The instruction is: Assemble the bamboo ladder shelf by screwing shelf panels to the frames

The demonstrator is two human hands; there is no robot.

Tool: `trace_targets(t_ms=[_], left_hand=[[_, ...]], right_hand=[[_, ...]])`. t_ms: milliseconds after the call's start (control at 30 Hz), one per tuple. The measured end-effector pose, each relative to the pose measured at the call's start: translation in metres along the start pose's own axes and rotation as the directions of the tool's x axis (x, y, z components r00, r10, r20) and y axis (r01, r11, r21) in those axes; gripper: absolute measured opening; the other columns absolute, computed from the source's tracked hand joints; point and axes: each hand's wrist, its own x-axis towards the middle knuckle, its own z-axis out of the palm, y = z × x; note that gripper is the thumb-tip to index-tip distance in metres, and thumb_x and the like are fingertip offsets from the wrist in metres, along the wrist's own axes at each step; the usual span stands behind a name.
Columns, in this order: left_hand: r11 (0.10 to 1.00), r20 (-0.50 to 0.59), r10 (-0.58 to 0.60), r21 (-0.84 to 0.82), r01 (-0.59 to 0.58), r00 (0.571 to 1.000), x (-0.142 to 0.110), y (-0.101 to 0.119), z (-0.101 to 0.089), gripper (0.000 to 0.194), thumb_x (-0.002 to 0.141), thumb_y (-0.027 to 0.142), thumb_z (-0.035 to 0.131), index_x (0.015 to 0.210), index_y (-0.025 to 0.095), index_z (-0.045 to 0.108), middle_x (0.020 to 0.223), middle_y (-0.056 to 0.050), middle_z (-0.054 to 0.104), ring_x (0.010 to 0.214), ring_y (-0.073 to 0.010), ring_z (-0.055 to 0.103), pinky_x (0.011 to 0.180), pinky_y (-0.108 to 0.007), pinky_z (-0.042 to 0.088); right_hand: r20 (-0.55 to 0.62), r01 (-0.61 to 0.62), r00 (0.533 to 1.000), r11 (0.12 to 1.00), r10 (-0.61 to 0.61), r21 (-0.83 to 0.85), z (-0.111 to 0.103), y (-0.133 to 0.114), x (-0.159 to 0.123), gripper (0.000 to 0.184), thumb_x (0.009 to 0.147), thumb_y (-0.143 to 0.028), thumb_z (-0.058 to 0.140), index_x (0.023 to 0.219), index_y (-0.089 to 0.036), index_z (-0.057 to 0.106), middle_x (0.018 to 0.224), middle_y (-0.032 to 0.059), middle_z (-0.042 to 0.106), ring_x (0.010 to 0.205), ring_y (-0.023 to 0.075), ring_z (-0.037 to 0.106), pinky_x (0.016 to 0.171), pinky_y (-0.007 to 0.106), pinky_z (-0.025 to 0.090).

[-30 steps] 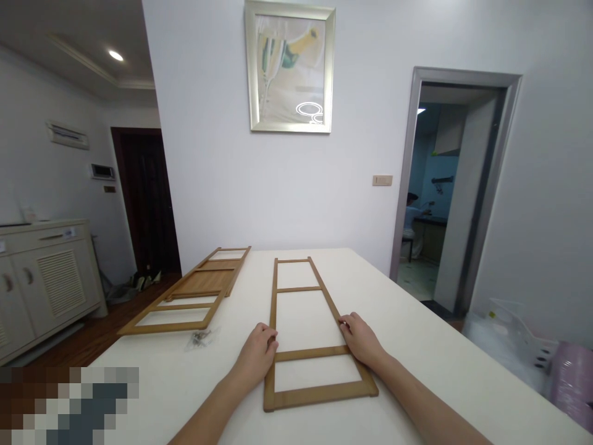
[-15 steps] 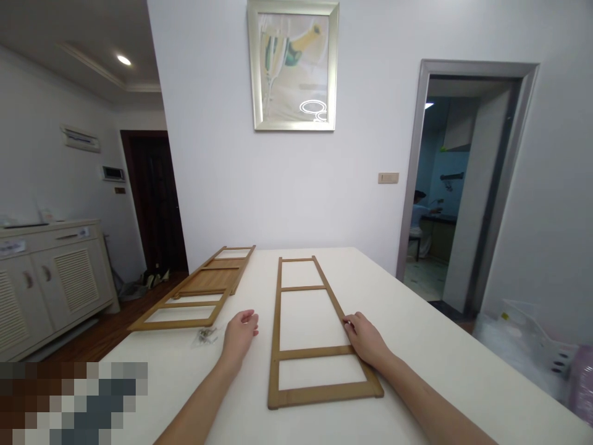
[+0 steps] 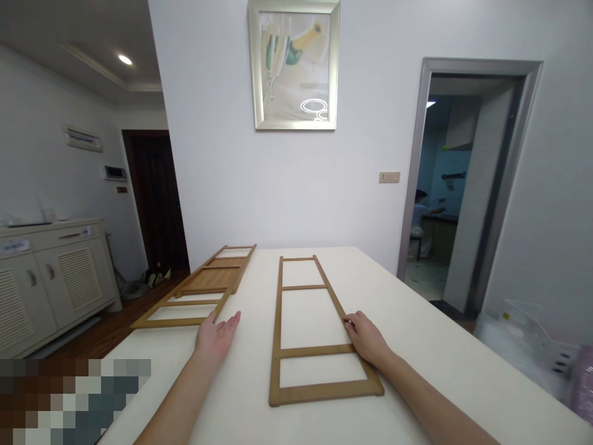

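Note:
A long wooden ladder-like frame (image 3: 296,287) lies flat along the middle of the white table (image 3: 417,346). My right hand (image 3: 365,339) rests on the frame's right rail with its fingers curled over it. My left hand (image 3: 215,334) is flat and open on the table, fingers stretched toward the near end of a second wooden frame stack (image 3: 199,287) at the left. It covers the spot where a small bag of screws lay, and the bag is hidden.
The second frame stack overhangs the table's left edge. A white sideboard (image 3: 50,272) stands at the left wall. A doorway (image 3: 454,185) at the right shows another person far off. Plastic bags (image 3: 532,346) lie beyond the table's right edge.
My left hand left the middle frame's left rail and slid left across the table, opening flat over the screw bag. My right hand stayed on the right rail.

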Motion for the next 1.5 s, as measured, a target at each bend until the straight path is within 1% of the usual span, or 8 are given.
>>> trace_targets(t_ms=[67,167,333,533,700,1067,1400,1500], left_hand=[[0.99,0.001,0.043,0.132,-0.043,0.999,-0.001,-0.001,0.001,0.039,0.098,0.029,0.023,0.121,0.011,0.049,0.102,-0.016,0.06,0.091,-0.0199,0.069,0.075,-0.035,0.061],[0.897,0.04,0.13,0.421,-0.135,0.991,-0.006,-0.003,0.002,0.025,0.091,0.031,0.043,0.094,0.014,0.061,0.087,-0.013,0.065,0.084,-0.0237,0.069,0.073,-0.04,0.059],[0.468,0.164,0.355,0.821,-0.327,0.92,-0.019,0.002,-0.004,0.013,0.071,0.026,0.064,0.064,0.018,0.057,0.093,-0.016,0.068,0.116,-0.0395,0.056,0.094,-0.051,0.045],[0.031,0.243,0.385,0.961,-0.275,0.89,-0.025,0.008,-0.014,0.008,0.073,0.016,0.056,0.066,0.015,0.061,0.095,-0.024,0.069,0.108,-0.0422,0.061,0.089,-0.054,0.044],[-0.104,0.254,0.356,0.967,-0.232,0.899,-0.023,0.007,-0.015,0.013,0.071,0.01,0.054,0.073,0.014,0.066,0.093,-0.023,0.071,0.098,-0.0375,0.066,0.084,-0.048,0.048],[0.092,0.164,0.398,0.972,-0.217,0.902,-0.018,0.011,-0.02,0.007,0.068,0.017,0.059,0.062,0.017,0.062,0.087,-0.024,0.072,0.103,-0.0398,0.065,0.086,-0.049,0.046],[0.524,0.004,0.378,0.824,-0.217,0.926,0.004,0.021,-0.03,0.031,0.062,0.034,0.074,0.05,0.022,0.048,0.059,-0.014,0.062,0.1,-0.0478,0.063,0.086,-0.057,0.046],[0.727,-0.071,0.299,0.663,-0.179,0.951,0.011,0.021,-0.029,0.031,0.065,0.038,0.075,0.06,0.02,0.051,0.057,-0.006,0.056,0.075,-0.0376,0.069,0.072,-0.05,0.054]], right_hand=[[-0.002,-0.001,1.0,1.0,0.001,0.002,0.0,0.0,0.0,0.028,0.093,-0.022,0.04,0.107,-0.017,0.065,0.106,0.0093,0.061,0.095,0.0193,0.06,0.086,0.028,0.042],[-0.005,0.002,1.0,1.0,-0.002,0.006,0.0,0.001,0.0,0.028,0.092,-0.022,0.041,0.105,-0.017,0.065,0.105,0.0092,0.061,0.094,0.0194,0.06,0.086,0.028,0.042],[-0.009,0.022,1.0,1.0,-0.021,0.017,-0.001,0.001,0.0,0.028,0.092,-0.023,0.041,0.104,-0.017,0.065,0.102,0.0087,0.062,0.095,0.0195,0.06,0.087,0.029,0.042],[-0.002,0.03,1.0,0.999,-0.03,0.025,-0.003,-0.001,-0.003,0.022,0.089,-0.029,0.05,0.101,-0.018,0.064,0.097,0.0065,0.061,0.087,0.0181,0.059,0.082,0.028,0.043],[-0.016,-0.01,1.0,1.0,0.01,0.007,-0.001,-0.003,-0.004,0.02,0.086,-0.025,0.053,0.101,-0.017,0.064,0.099,0.0067,0.061,0.089,0.0179,0.06,0.082,0.027,0.042],[-0.069,-0.14,0.988,0.99,0.138,-0.013,0.0,-0.004,0.011,0.021,0.087,-0.035,0.054,0.092,-0.02,0.069,0.099,0.0057,0.07,0.089,0.0202,0.063,0.073,0.027,0.04],[-0.067,-0.141,0.987,0.989,0.143,0.034,-0.002,0.001,0.006,0.031,0.089,-0.034,0.053,0.113,-0.019,0.065,0.109,0.0059,0.07,0.095,0.0186,0.064,0.078,0.025,0.045],[-0.088,-0.127,0.988,0.992,0.127,0.014,0.0,0.001,0.005,0.033,0.091,-0.03,0.05,0.118,-0.015,0.063,0.114,0.0092,0.067,0.099,0.0191,0.063,0.084,0.026,0.044]])
